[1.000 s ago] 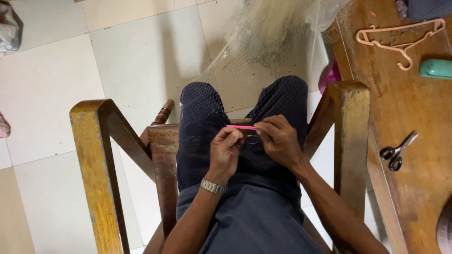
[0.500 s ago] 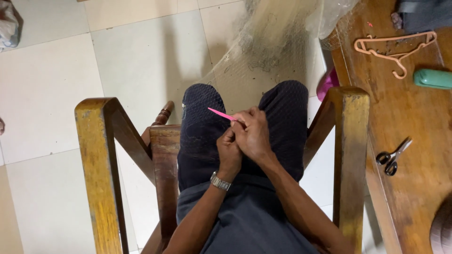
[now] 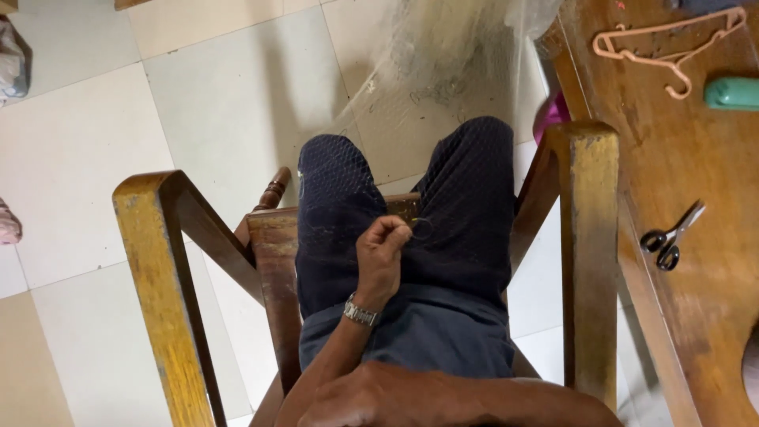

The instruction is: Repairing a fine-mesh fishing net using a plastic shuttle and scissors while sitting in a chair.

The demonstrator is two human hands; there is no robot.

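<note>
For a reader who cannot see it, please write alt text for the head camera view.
Seen from above, a person sits in a wooden chair, the left hand pinching a fine thread over the lap. The right hand rests low near the camera, its grip unclear. On a wooden table to the right lie black scissors, a pink hanger and a green object.

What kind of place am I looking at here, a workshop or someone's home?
Most likely a room in a home, used for handwork. The person sits in a wooden armchair on a pale tiled floor, beside a worn wooden table holding scissors and a plastic clothes hanger.
</note>
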